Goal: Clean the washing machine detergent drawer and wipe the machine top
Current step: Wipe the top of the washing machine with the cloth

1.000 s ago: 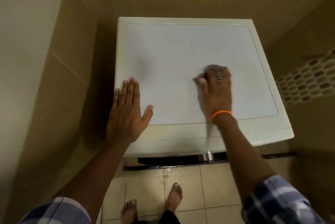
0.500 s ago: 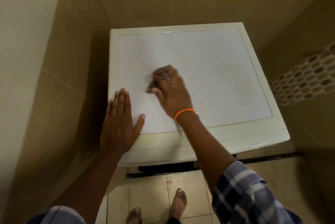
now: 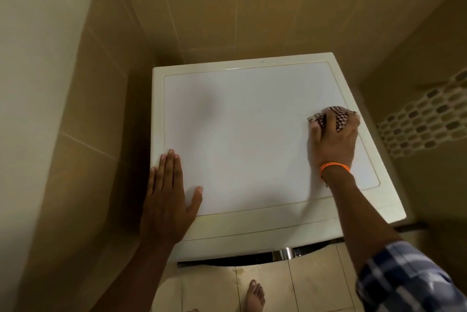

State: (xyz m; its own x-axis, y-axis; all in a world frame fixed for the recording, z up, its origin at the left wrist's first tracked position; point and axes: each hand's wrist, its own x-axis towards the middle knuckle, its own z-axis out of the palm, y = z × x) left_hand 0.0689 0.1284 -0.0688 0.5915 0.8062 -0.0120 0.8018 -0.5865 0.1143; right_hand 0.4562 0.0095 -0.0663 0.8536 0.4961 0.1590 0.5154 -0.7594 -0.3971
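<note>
The machine top (image 3: pixel 252 140), a white panel in a cream frame, stands in a tiled corner. The right hand (image 3: pixel 334 138) rests at the right edge of the top, fingers curled round a bunched checked cloth (image 3: pixel 337 116) and pressing it onto the surface. An orange band (image 3: pixel 334 166) circles that wrist. The left hand (image 3: pixel 168 198) lies flat at the near left corner, fingers straight and together, thumb spread, holding nothing. A grey shadow marks the panel toward the far left. A bare foot (image 3: pixel 254 296) stands on the floor tiles (image 3: pixel 313 284) below the front edge.
</note>
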